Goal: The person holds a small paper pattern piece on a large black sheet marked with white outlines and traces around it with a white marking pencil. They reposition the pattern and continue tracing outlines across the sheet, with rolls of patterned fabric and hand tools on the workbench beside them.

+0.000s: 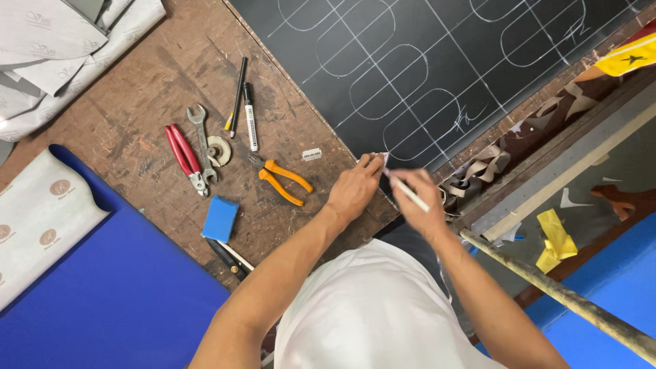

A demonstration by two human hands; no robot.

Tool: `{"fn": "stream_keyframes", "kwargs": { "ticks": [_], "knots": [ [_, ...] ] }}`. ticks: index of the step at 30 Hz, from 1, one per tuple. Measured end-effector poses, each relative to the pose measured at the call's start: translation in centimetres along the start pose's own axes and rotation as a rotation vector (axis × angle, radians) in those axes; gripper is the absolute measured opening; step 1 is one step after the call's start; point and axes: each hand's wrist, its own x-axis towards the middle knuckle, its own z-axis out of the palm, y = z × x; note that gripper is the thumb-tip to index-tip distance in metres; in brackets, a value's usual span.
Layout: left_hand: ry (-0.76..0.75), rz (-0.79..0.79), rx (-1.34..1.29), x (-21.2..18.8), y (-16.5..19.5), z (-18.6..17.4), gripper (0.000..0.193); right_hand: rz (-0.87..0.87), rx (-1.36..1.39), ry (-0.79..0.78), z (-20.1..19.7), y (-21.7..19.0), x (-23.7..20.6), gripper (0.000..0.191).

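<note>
A large black sheet (437,61) marked with white chalk lines and rounded outlines lies on a worn wooden table (143,89). My left hand (355,188) presses on the sheet's near corner, fingers closed on a small pale piece there. My right hand (420,201) is right beside it, gripping a thin white marking pen (408,192) whose tip points at that same corner. Both forearms reach in from the bottom over my white shirt.
On the table lie red-handled pliers (183,154), a wrench (202,140), orange-handled pliers (283,181), a pencil (238,92), a white pen (250,119), a blue block (220,219), a black knife (229,258). Blue sheet (102,301) at left; scrap strips (492,160) at right.
</note>
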Motion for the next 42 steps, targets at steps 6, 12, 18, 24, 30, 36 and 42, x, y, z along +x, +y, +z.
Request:
{"fn": "stream_keyframes", "kwargs": {
  "ticks": [6,12,18,24,30,36,42],
  "knots": [
    [-0.041,0.031,0.072,0.0,-0.1,-0.1,0.045,0.102,0.020,0.042,0.6,-0.5,-0.5,0.020],
    [-0.010,0.040,0.035,0.0,-0.2,0.0,0.040,0.126,0.030,0.095,-0.1,-0.3,1.9,0.022],
    [0.083,0.058,0.076,-0.4,-0.1,0.7,0.043,0.163,-0.024,0.094,0.7,-0.3,1.9,0.023],
    [-0.079,-0.043,0.071,-0.7,0.4,2.2,0.020,-0.067,-0.030,0.119,2.9,0.7,-2.2,0.023],
    [-0.059,0.032,0.475,-1.2,2.0,2.5,0.030,0.183,0.122,0.093,0.5,1.8,-0.7,0.013],
    [-0.123,-0.044,0.653,-1.4,4.0,2.2,0.040,0.110,0.205,-0.274,-0.9,1.3,7.8,0.015],
    [-0.068,-0.071,0.625,-1.6,3.9,1.9,0.072,0.025,0.027,-0.615,1.3,-0.2,12.0,0.018]
  ]
}}
